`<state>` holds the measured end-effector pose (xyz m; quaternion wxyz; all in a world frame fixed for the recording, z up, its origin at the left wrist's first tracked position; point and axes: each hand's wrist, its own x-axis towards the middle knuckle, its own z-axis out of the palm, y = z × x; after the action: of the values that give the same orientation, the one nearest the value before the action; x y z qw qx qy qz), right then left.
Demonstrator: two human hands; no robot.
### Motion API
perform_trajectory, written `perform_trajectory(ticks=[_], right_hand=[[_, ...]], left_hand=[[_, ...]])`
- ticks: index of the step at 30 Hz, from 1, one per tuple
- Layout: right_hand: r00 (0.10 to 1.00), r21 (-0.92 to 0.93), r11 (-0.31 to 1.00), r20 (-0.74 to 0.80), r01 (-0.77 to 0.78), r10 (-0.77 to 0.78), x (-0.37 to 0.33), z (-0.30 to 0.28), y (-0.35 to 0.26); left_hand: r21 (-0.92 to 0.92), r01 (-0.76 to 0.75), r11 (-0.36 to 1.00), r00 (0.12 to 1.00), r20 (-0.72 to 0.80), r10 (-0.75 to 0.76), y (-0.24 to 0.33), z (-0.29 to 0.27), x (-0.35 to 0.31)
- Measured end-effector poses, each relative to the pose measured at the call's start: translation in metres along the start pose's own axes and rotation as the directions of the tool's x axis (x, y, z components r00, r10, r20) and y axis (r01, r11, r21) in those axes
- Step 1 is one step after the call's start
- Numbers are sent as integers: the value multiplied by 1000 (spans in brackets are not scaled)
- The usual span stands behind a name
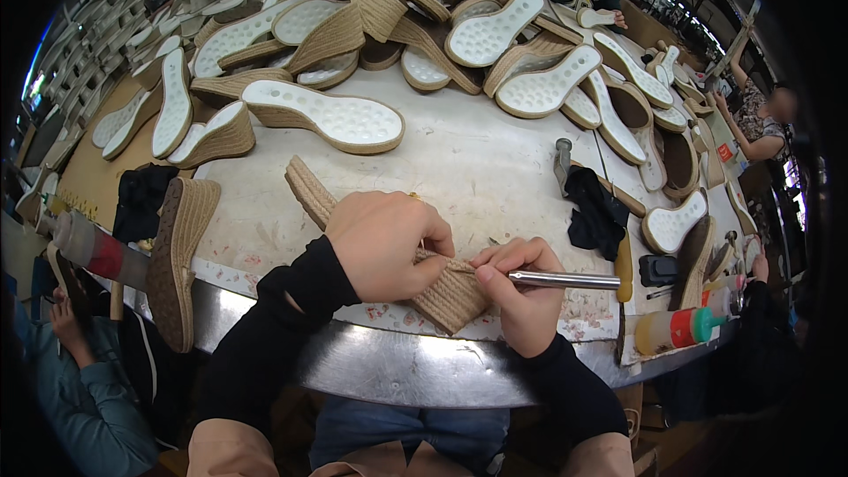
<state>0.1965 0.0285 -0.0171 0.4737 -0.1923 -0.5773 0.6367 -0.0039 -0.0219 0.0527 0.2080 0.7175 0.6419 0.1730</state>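
with fingers of left hand [389, 243], held a braided wedge sole [455, 302] over the tabletop [468, 172]; with those of right hand [523, 291], gripped a metal tool [572, 280] against it.

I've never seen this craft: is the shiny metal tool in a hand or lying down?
In a hand: the right hand holds the metal tool, which sticks out rightward.
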Motion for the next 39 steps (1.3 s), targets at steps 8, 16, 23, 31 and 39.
perform_trajectory(ticks=[8, 16, 23, 31, 39], right_hand=[[989, -104, 987, 88, 126, -117, 2, -4, 3], [976, -79, 994, -209, -72, 54, 16, -20, -11], [968, -26, 997, -241, -77, 68, 23, -26, -11], [1000, -154, 988, -9, 22, -24, 16, -4, -18], [974, -383, 919, 153, -98, 168, 31, 37, -29]], left_hand=[[30, 21, 999, 999, 47, -22, 4, -1, 1], [-191, -407, 893, 673, -724, 151, -7, -10, -8], [-383, -98, 919, 447, -841, -303, -67, 9, -27], [-694, -324, 643, 597, -677, -431, -39, 52, -35], [-569, -304, 764, 675, -695, -249, -40, 62, -41]])
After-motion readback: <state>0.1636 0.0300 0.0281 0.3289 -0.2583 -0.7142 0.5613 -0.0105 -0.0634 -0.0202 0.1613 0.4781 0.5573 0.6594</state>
